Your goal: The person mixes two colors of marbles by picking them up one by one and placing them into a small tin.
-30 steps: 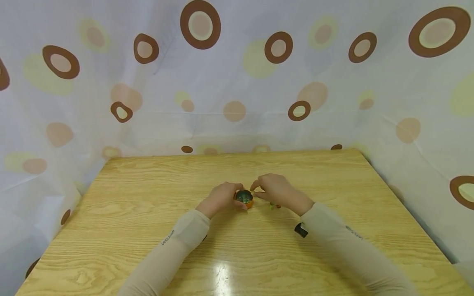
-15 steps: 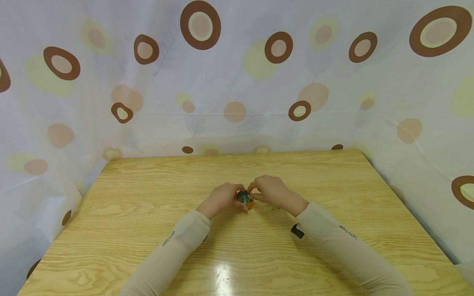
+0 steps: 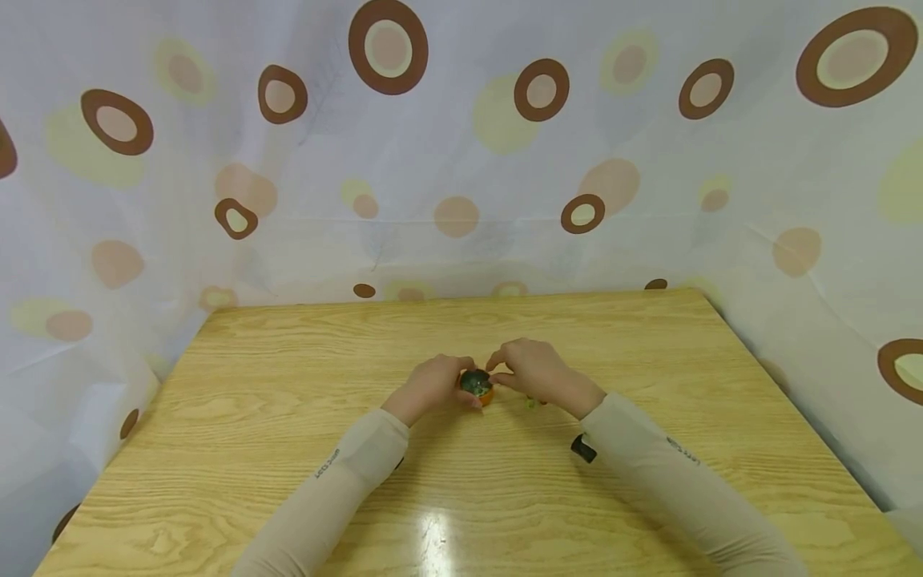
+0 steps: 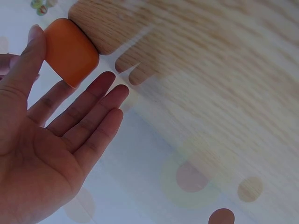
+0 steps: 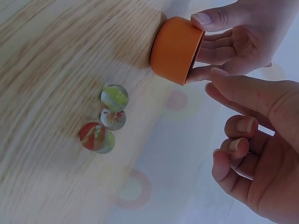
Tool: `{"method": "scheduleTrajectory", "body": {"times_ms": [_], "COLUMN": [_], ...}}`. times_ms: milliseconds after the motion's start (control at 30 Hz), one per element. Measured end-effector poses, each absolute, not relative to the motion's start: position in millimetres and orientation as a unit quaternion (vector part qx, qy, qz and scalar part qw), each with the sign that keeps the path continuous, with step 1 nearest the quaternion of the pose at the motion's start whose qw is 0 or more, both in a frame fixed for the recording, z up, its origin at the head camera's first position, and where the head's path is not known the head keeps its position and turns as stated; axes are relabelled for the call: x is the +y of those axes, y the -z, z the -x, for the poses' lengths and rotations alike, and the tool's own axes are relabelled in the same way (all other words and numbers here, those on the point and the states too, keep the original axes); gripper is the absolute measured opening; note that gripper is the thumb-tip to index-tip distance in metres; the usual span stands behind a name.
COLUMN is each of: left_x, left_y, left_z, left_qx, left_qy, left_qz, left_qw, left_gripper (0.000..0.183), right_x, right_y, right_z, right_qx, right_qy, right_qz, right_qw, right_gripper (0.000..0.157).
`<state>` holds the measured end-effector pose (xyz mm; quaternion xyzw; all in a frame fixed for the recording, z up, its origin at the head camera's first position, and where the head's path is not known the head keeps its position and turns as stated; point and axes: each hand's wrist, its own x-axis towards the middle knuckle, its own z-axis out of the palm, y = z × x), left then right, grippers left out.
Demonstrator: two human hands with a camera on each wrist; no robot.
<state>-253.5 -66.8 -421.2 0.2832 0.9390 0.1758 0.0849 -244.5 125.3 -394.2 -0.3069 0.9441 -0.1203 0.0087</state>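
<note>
A small orange cup with a dark inside stands on the wooden table; in the head view small glints show inside it. My left hand grips its rim between thumb and index finger, the other fingers spread loosely below, as the left wrist view shows on the orange wall. Right at the rim's other side is my right hand. Its thumb and index finger are stretched close together with nothing seen between them, the rest loosely curled. Several glass marbles, swirled green, red and clear, lie together beside the cup.
The light wood table reaches back to a white curtain with brown and yellow circles, which also hangs along both sides. Under the right sleeve sits a small black device.
My right hand moved in over the cup with its fingertips at the opening, then drew back a little to the right of the rim. The left hand and cup stayed in place.
</note>
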Motion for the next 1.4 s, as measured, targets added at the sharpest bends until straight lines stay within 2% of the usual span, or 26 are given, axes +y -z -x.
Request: {"method": "scheduleTrajectory", "body": {"times_ms": [567, 1167, 1400], "left_x": [-67.4, -66.9, -66.8], "left_y": [420.1, 418.6, 418.3], "left_z": [255.8, 252.3, 251.4], "left_qx": [0.941, 0.941, 0.940], "left_qy": [-0.178, -0.176, -0.180], "left_qz": [-0.274, -0.275, -0.278], "left_qw": [0.085, 0.085, 0.086], "left_gripper": [0.055, 0.057, 0.055], "right_x": [141.9, 172.4, 177.1], "right_y": [388.2, 399.0, 401.6], "right_z": [240.7, 242.0, 241.4], "right_qx": [0.949, 0.954, 0.955], "right_qy": [0.119, 0.092, 0.093], "right_qz": [0.290, 0.284, 0.277], "right_qw": [0.016, 0.019, 0.046], "right_gripper": [0.022, 0.012, 0.007]}}
